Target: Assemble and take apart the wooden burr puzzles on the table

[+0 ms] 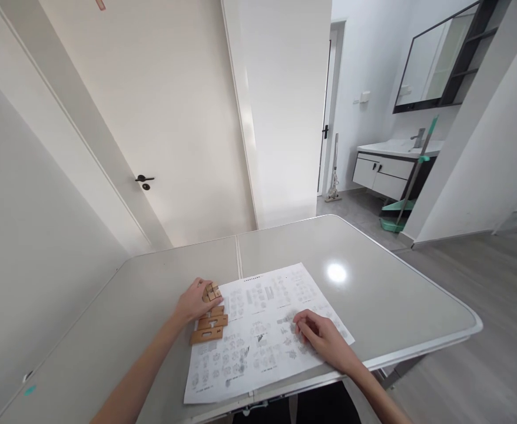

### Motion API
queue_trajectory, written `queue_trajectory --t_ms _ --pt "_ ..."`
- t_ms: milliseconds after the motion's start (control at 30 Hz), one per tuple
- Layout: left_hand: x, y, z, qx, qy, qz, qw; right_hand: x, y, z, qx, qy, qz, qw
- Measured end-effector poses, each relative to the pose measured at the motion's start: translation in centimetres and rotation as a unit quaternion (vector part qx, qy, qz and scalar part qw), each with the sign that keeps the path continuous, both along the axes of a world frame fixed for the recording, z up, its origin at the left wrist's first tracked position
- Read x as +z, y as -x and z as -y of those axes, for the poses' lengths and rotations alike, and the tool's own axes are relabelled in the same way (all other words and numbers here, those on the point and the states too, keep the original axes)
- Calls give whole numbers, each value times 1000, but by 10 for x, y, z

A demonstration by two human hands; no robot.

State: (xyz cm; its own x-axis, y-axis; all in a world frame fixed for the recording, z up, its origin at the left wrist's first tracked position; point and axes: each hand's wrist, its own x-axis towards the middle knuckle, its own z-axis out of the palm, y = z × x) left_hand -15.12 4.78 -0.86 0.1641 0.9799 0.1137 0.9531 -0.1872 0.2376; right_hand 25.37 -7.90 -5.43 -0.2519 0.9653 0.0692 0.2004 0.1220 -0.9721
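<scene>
My left hand (pixel 195 300) grips a small block of wooden pieces (pixel 212 292) with a grid of squares, at the left edge of a printed sheet. Just below that hand lie flat wooden pieces (pixel 213 321) with slots cut in them, partly over the paper's edge. Another slotted wooden piece (pixel 207 335) is nearest the table's front. My right hand (pixel 319 333) rests on the right part of the white sheet (pixel 280 294), its fingers loosely bent and nothing visible in them. Rows of grey printed diagrams cover the sheet; they are too small to read.
The grey table (pixel 311 247) has a pale metal rim and a seam across it. A bright light reflects on its right half. Behind stands a white door (pixel 183 118). At the far right are a washbasin cabinet (pixel 384 171), a green dustpan (pixel 393 224) and a mop (pixel 334 171).
</scene>
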Motion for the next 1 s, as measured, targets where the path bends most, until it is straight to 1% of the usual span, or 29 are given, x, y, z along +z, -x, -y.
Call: queue_trajectory --t_ms 133,233,367,467,567,667,733,867,933,1000 --pt "1 -9 -10 13 -5 16 1000 1 0 -1 -2 -5 -5 1000" --pt "2 -19 -11 19 -33 45 998 2 0 -1 -2 -3 -10 1000" --pt "2 -34 -3 28 -64 95 993 4 1 -1 -6 2 -3 1000" --pt "7 -52 6 17 -61 130 989 6 0 0 -4 6 3 1000" --pt "15 -79 18 -29 -33 161 986 7 0 1 -6 6 8 1000" --pt "20 -116 34 -98 12 183 978 6 2 2 -6 4 12 1000" --pt "21 -141 46 -137 33 191 971 4 1 1 -8 6 4 1000" --pt "17 -180 65 -190 69 192 960 7 -8 -6 -12 43 -41 998" --pt "12 -192 70 -205 88 184 957 12 -16 -9 -18 45 -47 998" --pt "7 -200 74 -214 103 175 955 17 -24 -11 -20 32 -29 999"
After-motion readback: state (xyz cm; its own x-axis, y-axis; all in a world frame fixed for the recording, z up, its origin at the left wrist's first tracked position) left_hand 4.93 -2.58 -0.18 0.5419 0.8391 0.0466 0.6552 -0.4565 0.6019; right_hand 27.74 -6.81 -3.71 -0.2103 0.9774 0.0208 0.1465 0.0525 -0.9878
